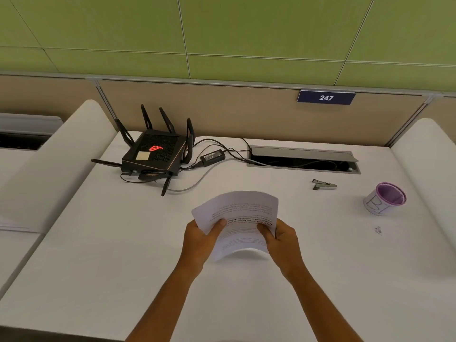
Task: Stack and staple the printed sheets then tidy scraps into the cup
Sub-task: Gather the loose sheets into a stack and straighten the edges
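I hold a stack of printed sheets [240, 219] above the middle of the white desk, bowed upward between both hands. My left hand [201, 239] grips its left edge and my right hand [283, 239] grips its right edge, thumbs on top. A small grey stapler [323, 185] lies on the desk to the far right of the sheets. Further right stands a purple cup [386, 198] wrapped in white paper. A tiny scrap [378, 230] lies on the desk in front of the cup.
A black router [154, 154] with several antennas sits at the back left, its power brick [212, 157] and cables trailing to an open cable hatch [303, 160]. White side dividers [59, 154] flank the desk [103, 255]. A wall plate reads 247.
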The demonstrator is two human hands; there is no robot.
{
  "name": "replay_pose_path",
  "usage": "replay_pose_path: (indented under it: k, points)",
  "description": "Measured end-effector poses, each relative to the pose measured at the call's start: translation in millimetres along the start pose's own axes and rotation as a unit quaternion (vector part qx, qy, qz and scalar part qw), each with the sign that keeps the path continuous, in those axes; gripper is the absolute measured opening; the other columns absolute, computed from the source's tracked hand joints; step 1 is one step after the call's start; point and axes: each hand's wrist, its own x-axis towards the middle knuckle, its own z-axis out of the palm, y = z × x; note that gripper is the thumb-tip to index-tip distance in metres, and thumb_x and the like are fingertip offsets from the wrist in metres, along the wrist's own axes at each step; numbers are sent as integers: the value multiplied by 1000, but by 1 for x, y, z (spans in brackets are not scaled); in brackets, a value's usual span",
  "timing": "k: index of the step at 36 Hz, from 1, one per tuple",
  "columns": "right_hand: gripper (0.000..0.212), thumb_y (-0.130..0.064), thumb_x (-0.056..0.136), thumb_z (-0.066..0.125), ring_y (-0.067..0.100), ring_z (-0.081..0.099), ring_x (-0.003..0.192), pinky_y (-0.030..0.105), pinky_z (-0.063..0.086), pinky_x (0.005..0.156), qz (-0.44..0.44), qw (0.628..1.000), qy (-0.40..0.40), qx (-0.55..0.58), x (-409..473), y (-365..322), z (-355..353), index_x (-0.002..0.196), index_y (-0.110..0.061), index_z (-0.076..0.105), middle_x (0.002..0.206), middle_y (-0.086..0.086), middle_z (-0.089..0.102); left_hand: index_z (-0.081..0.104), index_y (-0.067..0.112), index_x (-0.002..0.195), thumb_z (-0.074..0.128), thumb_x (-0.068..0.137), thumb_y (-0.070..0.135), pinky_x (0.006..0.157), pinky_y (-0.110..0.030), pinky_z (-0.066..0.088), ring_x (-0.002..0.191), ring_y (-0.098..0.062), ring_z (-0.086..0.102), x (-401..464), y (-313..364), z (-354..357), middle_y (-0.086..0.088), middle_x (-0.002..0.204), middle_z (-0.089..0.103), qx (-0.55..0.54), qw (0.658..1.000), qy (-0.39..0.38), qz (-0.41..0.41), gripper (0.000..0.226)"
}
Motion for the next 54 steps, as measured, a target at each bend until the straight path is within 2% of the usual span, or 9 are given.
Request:
replay_pose_path:
  k: [9, 16, 26, 30, 36, 39, 45, 49, 54]
  points:
    - [24, -16, 97, 73, -4, 71, 97, 21, 61, 85, 33, 999, -27, -3, -5, 12, -1, 112, -34, 71, 108, -17, 77, 77, 24, 107, 82, 91, 25, 70, -19, 62, 95, -15, 77, -2, -11, 2, 4, 99, 81, 15, 1000, -9, -16, 17]
    - [22, -16, 88, 83, 19, 78, 98, 31, 63, 87, 69, 992, -93, 48, -3, 11, -28, 110, -16, 79, 104, -3, 82, 77, 27, 103, 82, 91, 23, 68, -18, 61, 91, -7, 77, 3, 1, -14, 12, 92, 83, -87, 995, 37, -19, 14]
    - [34, -9, 87, 78, 33, 75, 109, 55, 60, 96, 116, 968, -72, 210, -10, 6, -15, 121, -5, 73, 117, 13, 79, 76, 32, 117, 77, 96, 20, 105, -48, 56, 120, -22, 74, -9, -5, -10, 6, 124, 80, -277, 954, 82, -85, 25]
    - [32, -11, 90, 78, 30, 78, 103, 55, 62, 91, 135, 973, -40, 184, -10, 5, -7, 121, -9, 72, 114, 7, 80, 74, 34, 114, 74, 97, 14, 91, -40, 64, 108, -16, 79, -18, -12, -6, 10, 114, 82, -279, 952, 81, -96, 26]
    - [25, -14, 93, 77, 27, 79, 96, 52, 64, 88, 123, 985, -26, 122, 3, 0, -27, 117, -13, 73, 109, 3, 81, 69, 20, 134, 77, 94, 15, 82, -37, 68, 114, -23, 77, -10, -22, -37, -3, 127, 78, -257, 953, 132, -88, 41]
    - [21, -14, 94, 75, 27, 80, 94, 49, 65, 85, 114, 988, -21, 105, 12, -5, -40, 116, -12, 75, 107, 4, 82, 69, 23, 137, 75, 96, 22, 91, -43, 64, 116, -22, 74, -3, -22, -55, 3, 124, 79, -176, 976, 98, -83, 41]
    - [8, -19, 97, 73, 16, 78, 84, 27, 63, 71, 65, 997, -27, 20, 22, -19, -50, 100, -23, 79, 94, -10, 82, 73, 27, 119, 81, 92, 27, 90, -46, 65, 109, -28, 76, 9, -12, -58, 1, 115, 81, -25, 997, 17, -67, 29]
    - [18, -19, 98, 72, 2, 74, 82, 19, 62, 73, 25, 999, -22, -5, 19, -26, -49, 96, -36, 76, 88, -23, 78, 75, 26, 109, 85, 88, 21, 71, -28, 66, 96, -22, 79, 12, -1, -49, 0, 105, 82, -29, 998, 32, -41, 24]
    - [17, -16, 96, 74, 1, 75, 85, 16, 60, 76, 27, 999, 15, 16, 12, -9, -49, 97, -33, 76, 88, -21, 79, 77, 28, 101, 86, 86, 23, 79, -35, 66, 93, -25, 78, 8, -7, -41, -1, 102, 82, -15, 999, 37, -26, 18]
